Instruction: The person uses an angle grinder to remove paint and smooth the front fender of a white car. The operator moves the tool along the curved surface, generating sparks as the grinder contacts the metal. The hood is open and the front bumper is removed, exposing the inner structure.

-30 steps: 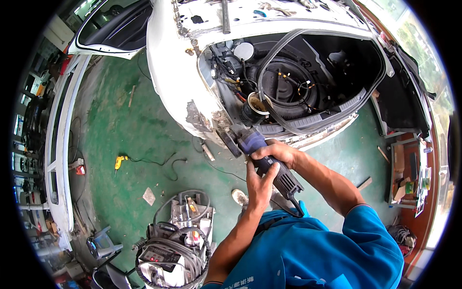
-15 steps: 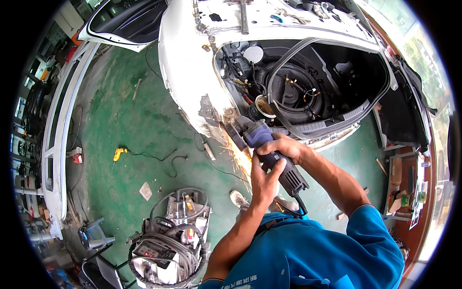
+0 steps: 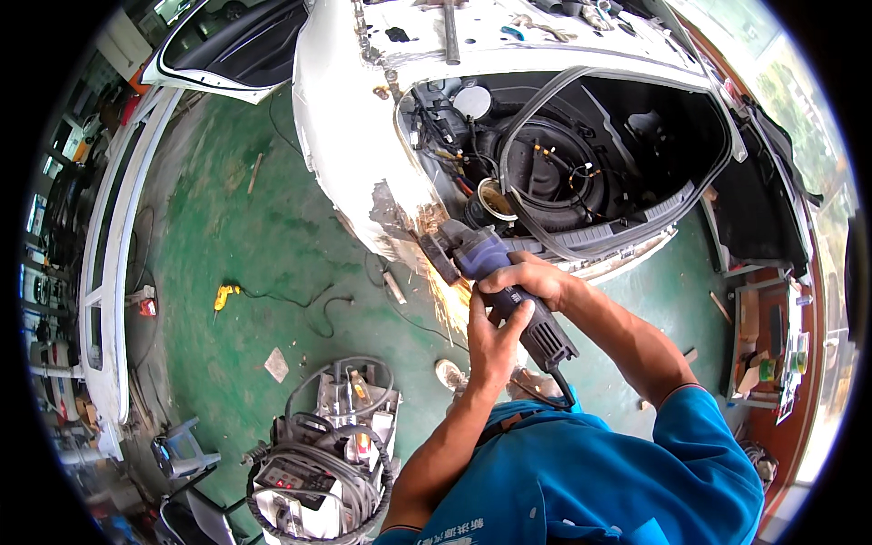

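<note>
Both my hands grip a dark blue angle grinder point(image 3: 486, 258). My left hand point(image 3: 497, 341) wraps its body from below left, and my right hand point(image 3: 536, 280) closes over it from the right, just behind the gear head. The disc side meets the rear corner of a white car body point(image 3: 345, 145), where the paint is bare and scorched. Orange sparks point(image 3: 447, 295) stream down from the contact toward the floor. The disc itself is mostly hidden by its guard and the sparks. A power cord point(image 3: 568, 391) leaves the tool's rear, close to my waist.
Beside the grinder the open trunk point(image 3: 627, 173) holds loose wiring and a hanging rubber seal point(image 3: 536, 104). A machine with coiled cables point(image 3: 309, 472) stands at lower left. A yellow drill point(image 3: 225, 296) with its cord lies on the green floor point(image 3: 218, 218); another cord point(image 3: 413, 320) runs below the car corner.
The grinder and both hands have shifted very slightly left, along with the whole view. Sparks now also spread over the car's corner above the disc.
</note>
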A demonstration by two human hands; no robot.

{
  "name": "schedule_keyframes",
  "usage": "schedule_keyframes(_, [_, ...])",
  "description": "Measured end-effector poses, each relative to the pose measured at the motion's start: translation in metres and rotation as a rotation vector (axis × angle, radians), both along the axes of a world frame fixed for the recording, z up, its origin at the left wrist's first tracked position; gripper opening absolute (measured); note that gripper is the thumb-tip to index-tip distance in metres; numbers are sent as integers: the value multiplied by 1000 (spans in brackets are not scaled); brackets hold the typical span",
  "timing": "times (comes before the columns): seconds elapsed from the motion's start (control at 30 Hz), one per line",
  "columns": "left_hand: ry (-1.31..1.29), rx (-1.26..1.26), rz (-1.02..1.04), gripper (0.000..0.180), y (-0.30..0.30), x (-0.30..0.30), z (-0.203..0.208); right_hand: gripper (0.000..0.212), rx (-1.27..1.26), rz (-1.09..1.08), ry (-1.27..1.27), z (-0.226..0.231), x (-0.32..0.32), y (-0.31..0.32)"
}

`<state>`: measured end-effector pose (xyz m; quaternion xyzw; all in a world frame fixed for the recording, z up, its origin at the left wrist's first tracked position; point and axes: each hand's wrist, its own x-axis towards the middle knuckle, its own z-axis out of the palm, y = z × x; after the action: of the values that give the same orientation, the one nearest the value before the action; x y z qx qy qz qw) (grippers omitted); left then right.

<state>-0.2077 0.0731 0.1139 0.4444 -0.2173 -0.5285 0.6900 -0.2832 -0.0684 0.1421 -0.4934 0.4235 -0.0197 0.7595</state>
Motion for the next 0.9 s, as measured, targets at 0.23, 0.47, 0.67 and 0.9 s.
schedule_keyframes(0.23, [96,34,-3,72,-1,-6,-12,72,-22,-21,29,-6,-2,1])
schedule_keyframes(0.47, [58,72,-37,76,4,-9,-11,56,99,-84,-103,-34,-15,7])
schedule_keyframes(0.67, [2,70,-32,78,3,0,2,71,47,-108,-72,-20,-5,8])
schedule_keyframes(0.9, [-52,17,-12,72,4,9,1,80,-71,-37,18,5,5,11])
